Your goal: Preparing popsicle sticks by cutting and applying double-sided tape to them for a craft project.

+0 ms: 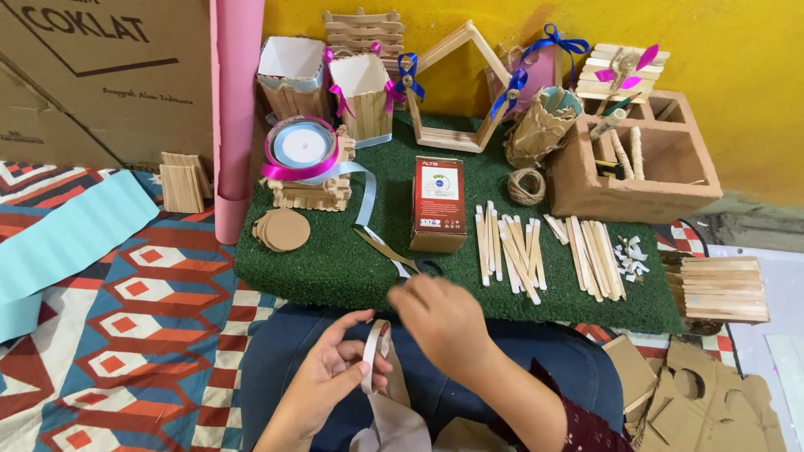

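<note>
The left hand (331, 372) grasps one roll of tape (376, 356), held on edge over the lap, thumb and fingers closed around its rim. The right hand (442, 322) hovers just above and right of the roll, fingers curled downward at the roll's upper edge; whether they pinch the tape end cannot be told, as the back of the hand hides the fingertips.

Just beyond the right hand, one pair of scissors (402, 258) lies on the green artificial-turf mat (335, 268), its handles partly hidden by the hand.

On the mat, counted:
- one red and white carton (439, 203), lying flat;
- one spool of ribbon (302, 147), pink-edged, set on one low stick-built platform (311, 194);
- one stack of round cardboard discs (283, 229);
- two loose groups of wooden craft sticks (509, 247), the second to its right (595, 258);
- one ball of twine (526, 186);
- two stick-built square pots (365, 96), the other to its left (292, 75), each with a bow;
- one house-shaped stick frame (456, 84).

One terracotta block with openings (641, 163) stands at the mat's right end. One pink paper roll (237, 117) leans at the left.
</note>
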